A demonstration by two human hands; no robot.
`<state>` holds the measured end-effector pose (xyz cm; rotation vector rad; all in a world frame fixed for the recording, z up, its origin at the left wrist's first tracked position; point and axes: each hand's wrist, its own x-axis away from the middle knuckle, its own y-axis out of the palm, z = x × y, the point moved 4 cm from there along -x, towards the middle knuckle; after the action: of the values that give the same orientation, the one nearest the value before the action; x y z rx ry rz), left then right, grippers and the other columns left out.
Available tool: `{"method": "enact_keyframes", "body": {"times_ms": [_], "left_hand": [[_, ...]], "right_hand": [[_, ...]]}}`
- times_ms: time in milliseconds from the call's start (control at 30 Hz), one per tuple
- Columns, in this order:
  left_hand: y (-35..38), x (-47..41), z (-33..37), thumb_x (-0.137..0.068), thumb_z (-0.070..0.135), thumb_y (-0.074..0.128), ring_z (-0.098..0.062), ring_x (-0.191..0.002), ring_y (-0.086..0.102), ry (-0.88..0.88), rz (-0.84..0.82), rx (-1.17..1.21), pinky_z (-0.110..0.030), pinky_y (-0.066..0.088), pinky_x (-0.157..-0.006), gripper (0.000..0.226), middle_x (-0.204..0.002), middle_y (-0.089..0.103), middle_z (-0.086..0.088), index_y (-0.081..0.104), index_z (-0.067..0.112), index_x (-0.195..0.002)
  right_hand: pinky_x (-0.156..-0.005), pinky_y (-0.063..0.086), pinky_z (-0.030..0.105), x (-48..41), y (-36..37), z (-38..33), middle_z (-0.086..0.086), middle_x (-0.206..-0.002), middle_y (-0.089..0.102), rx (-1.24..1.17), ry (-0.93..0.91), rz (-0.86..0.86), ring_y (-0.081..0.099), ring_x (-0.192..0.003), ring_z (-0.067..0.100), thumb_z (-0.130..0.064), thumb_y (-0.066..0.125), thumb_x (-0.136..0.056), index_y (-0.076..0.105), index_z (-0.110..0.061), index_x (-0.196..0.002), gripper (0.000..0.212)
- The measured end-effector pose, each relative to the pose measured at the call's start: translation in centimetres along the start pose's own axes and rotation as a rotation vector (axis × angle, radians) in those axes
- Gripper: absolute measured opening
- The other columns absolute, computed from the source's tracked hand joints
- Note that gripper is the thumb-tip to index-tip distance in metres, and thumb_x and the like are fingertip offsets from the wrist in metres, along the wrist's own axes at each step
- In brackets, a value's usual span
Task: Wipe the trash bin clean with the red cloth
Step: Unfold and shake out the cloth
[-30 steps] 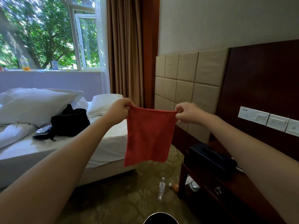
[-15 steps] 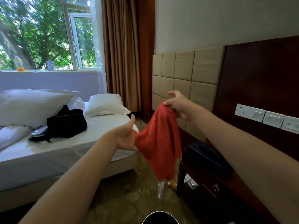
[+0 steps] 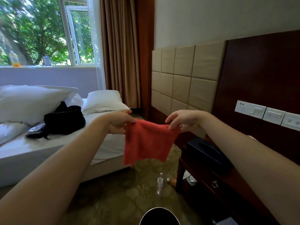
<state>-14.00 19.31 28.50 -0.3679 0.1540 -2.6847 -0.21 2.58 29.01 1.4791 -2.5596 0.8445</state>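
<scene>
At the left of the frame stands the bed (image 3: 68, 148) with a black bag (image 3: 65, 120) on it, well apart from the work. The left hand (image 3: 117, 123) pinches the upper left corner of the red cloth (image 3: 147, 142) between thumb and fingers. The right hand (image 3: 181, 120) pinches the upper right corner the same way. The cloth hangs between the hands in mid-air at the middle of the frame, spread nearly flat with its lower edge loose. At the bottom centre edge shows a dark round rim, which I take to be the trash bin (image 3: 159, 214); only a slice of it is visible. The step looks like readying the cloth. To do it well, fold it into a firm pad that fills one palm so no corner trails. Then bring it straight down to the bin, clear of the bottle (image 3: 159, 182) on the floor and the tissue box (image 3: 207, 153) on the tabletop at the right.
</scene>
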Motion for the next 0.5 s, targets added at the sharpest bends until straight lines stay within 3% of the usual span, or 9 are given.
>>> {"method": "enact_keyframes", "body": {"times_ms": [100,233,333,433,500], "left_hand": [[0.1,0.3,0.8,-0.094,0.000,0.049,-0.016,-0.071,0.055,-0.018,0.029,-0.232,-0.030,0.052,-0.059,0.068,-0.097,0.055,-0.007,0.020,0.028,-0.148],[-1.0,0.0,1.1,-0.093,0.002,0.052,-0.019,-0.080,0.055,-0.011,0.080,-0.296,-0.036,0.052,-0.071,0.069,-0.112,0.052,-0.009,0.022,0.029,-0.148],[-1.3,0.1,1.0,-0.094,0.003,0.050,-0.018,-0.076,0.055,-0.012,0.100,-0.380,-0.037,0.053,-0.072,0.065,-0.111,0.051,-0.009,0.023,0.030,-0.147],[-1.0,0.3,0.8,-0.094,0.003,0.050,-0.020,-0.080,0.055,-0.020,0.094,-0.403,-0.037,0.054,-0.071,0.058,-0.114,0.050,-0.011,0.029,0.026,-0.143],[-0.7,0.5,0.8,-0.093,0.001,0.054,-0.017,-0.072,0.054,-0.048,0.095,-0.355,-0.032,0.053,-0.058,0.041,-0.095,0.052,-0.009,0.036,0.024,-0.122]], "right_hand": [[-0.071,0.056,0.034,-0.2,1.1,-0.1,0.011,-0.095,0.057,0.108,0.002,0.053,0.059,-0.080,0.019,0.005,0.055,-0.087,0.060,-0.009,-0.098,0.018],[-0.069,0.054,0.047,-0.6,1.6,0.2,0.015,-0.106,0.048,-0.119,-0.006,0.098,0.060,-0.087,0.029,0.003,0.049,-0.092,0.044,-0.008,-0.123,0.033],[-0.078,0.051,0.041,-1.2,2.1,0.7,0.012,-0.106,0.050,-0.198,0.047,0.114,0.059,-0.095,0.026,0.004,0.050,-0.093,0.036,-0.007,-0.136,0.047],[-0.073,0.050,0.034,-1.8,2.3,1.0,0.011,-0.091,0.057,-0.247,0.097,0.138,0.060,-0.081,0.019,0.002,0.054,-0.091,0.049,-0.001,-0.117,0.027],[-0.069,0.050,0.031,-2.1,2.1,0.9,0.011,-0.086,0.057,-0.279,0.102,0.147,0.059,-0.072,0.017,0.001,0.058,-0.089,0.053,-0.002,-0.103,0.015]]}}
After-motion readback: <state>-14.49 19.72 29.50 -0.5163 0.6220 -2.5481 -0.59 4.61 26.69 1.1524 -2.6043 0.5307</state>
